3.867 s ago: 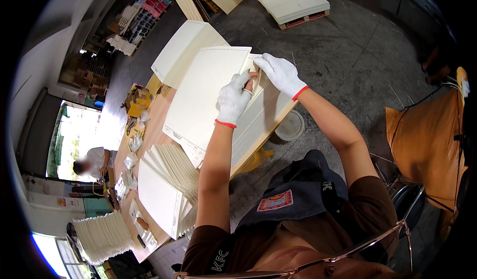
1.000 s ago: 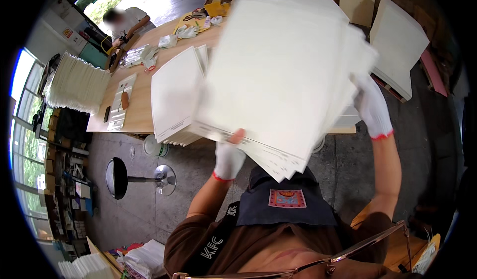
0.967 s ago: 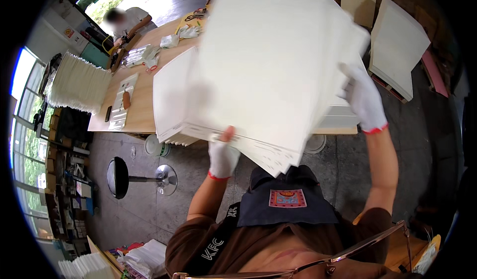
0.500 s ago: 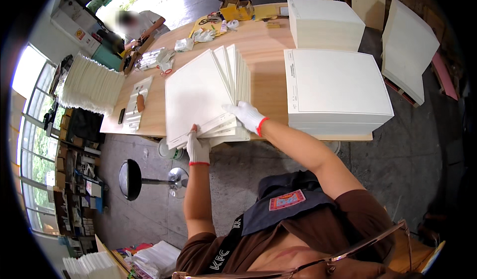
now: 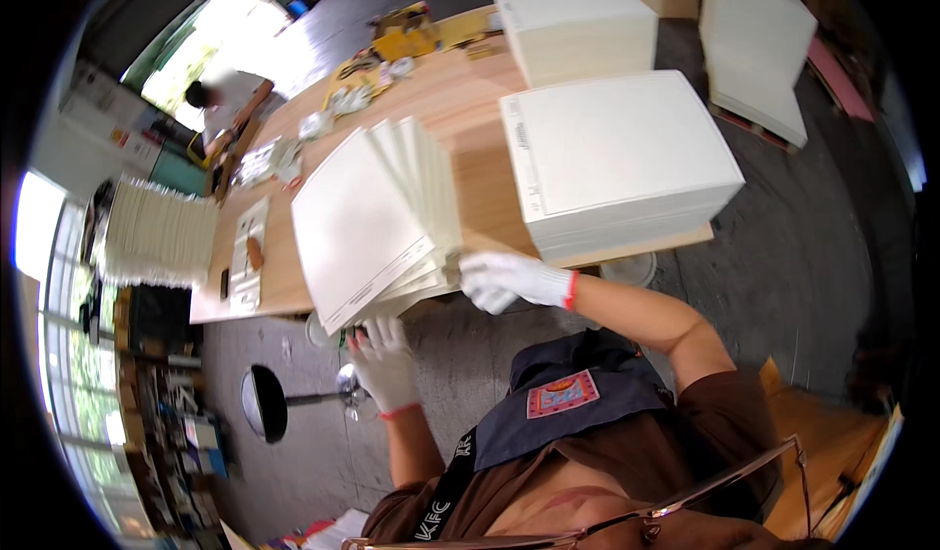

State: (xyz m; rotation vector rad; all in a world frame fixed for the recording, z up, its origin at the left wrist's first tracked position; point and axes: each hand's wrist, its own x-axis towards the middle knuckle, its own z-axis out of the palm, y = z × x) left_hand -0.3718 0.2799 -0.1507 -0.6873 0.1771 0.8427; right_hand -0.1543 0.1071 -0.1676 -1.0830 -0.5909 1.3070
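A fanned bundle of white sheets (image 5: 377,219) is seen lying tilted on the near part of a wooden table (image 5: 470,109), its lower corner reaching over the table's front edge. The right hand (image 5: 501,280), gloved in white with a red cuff, is placed against the bundle's lower right corner; its fingers are loosely curled, half open, and the sheet edges are touched rather than clamped, though how firmly they are pinched cannot be told. The left hand (image 5: 384,362), gloved the same way, is held just below the bundle's bottom corner, fingers spread and open, with the fingertips at or just under the sheets' edge; whether contact is made cannot be told. To the right of the bundle, on the same table, a thick square stack of white paper (image 5: 622,163) is set flat, well apart from the hands. Beyond that stack, farther from the person, a second tall stack (image 5: 578,29) is found. To the left of the bundle, a small brown object (image 5: 255,252) is laid on paper strips, and at the table's far end another person (image 5: 227,99) is seated. A round black stool (image 5: 262,403) is seen on the floor below the bundle.
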